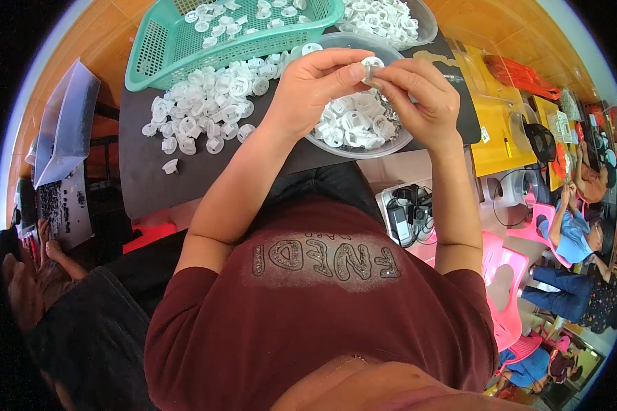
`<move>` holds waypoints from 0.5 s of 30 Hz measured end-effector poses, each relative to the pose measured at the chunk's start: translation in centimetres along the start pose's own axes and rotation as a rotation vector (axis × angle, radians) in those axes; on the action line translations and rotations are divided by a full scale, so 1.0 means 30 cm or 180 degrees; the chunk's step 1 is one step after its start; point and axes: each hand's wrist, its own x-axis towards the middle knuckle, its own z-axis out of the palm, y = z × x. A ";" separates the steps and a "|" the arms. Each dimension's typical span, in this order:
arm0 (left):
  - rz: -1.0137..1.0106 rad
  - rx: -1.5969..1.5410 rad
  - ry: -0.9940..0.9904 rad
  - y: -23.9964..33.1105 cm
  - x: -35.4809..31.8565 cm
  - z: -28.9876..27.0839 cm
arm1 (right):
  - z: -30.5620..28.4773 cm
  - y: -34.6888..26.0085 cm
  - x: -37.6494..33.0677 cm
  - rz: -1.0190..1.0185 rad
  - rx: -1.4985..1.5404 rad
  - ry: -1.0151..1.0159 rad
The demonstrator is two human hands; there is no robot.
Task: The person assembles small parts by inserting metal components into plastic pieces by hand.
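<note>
The left hand (307, 89) and right hand (426, 97) pinch a small round white plastic piece (372, 62) over a clear round plastic bowl (367, 154) on the dark desk (141, 168), seemingly to keep the piece steady.

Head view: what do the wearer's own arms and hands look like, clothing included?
The left hand and right hand are ungloved, with no watch or bracelet visible. Short maroon sleeves, left sleeve and right sleeve, end above the elbows.
</note>
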 end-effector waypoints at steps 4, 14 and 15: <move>0.0037 -0.0123 0.0131 0.002 0.000 0.009 | 0.004 0.000 -0.012 -0.0124 0.0010 -0.0099; 0.0303 -0.0073 0.0098 -0.019 0.000 0.007 | 0.043 -0.063 -0.022 0.1249 0.0865 0.0318; 0.0299 -0.0071 0.0090 -0.018 0.001 0.009 | 0.051 -0.063 -0.029 0.1252 0.0861 0.0326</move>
